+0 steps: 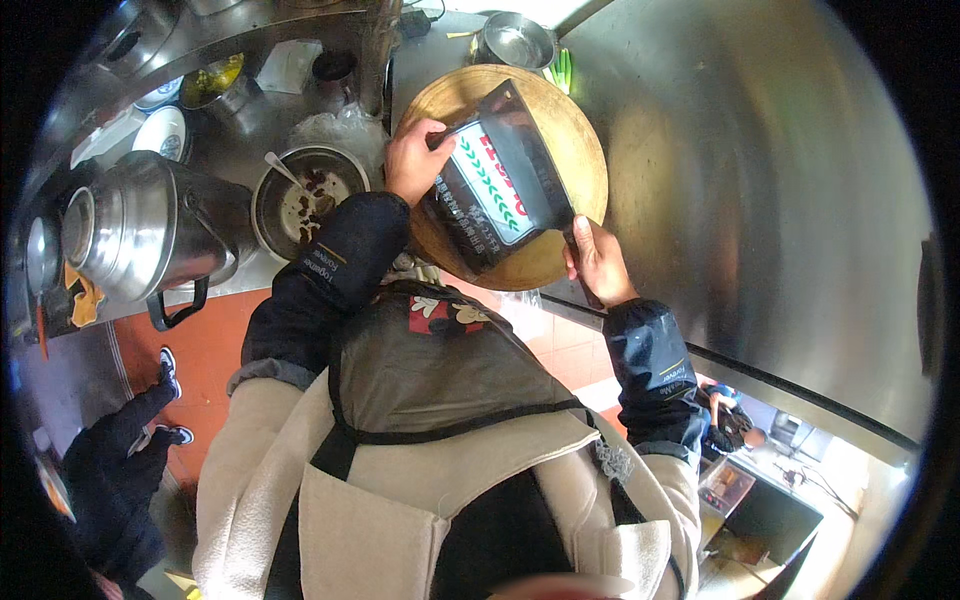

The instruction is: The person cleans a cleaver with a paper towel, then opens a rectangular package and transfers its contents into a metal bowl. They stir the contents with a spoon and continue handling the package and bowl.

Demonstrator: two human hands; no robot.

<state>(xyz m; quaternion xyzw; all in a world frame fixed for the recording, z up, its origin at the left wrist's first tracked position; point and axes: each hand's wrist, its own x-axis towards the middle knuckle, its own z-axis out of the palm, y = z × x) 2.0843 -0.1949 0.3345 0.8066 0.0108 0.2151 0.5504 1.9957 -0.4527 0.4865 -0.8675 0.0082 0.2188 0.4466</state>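
Observation:
Over a round wooden chopping block [592,150] lies a dark printed plastic bag [457,210]. My left hand [416,161] pinches the bag's upper left edge between thumb and fingers. In my right hand [600,262] is the handle of a cleaver [521,150], whose broad blade rests against or just over the bag's right side; whether it touches the bag I cannot tell. Left of the block stands a metal bowl [285,210] with a spoon [289,171] and dark scraps in it.
A large metal pot or jug [142,225] with a black handle stands at the left. Behind the block are a steel pan [517,41] and green onions [561,71]. A steel panel [750,187] rises on the right. One person [120,472] stands lower left, another [731,427] is lower right.

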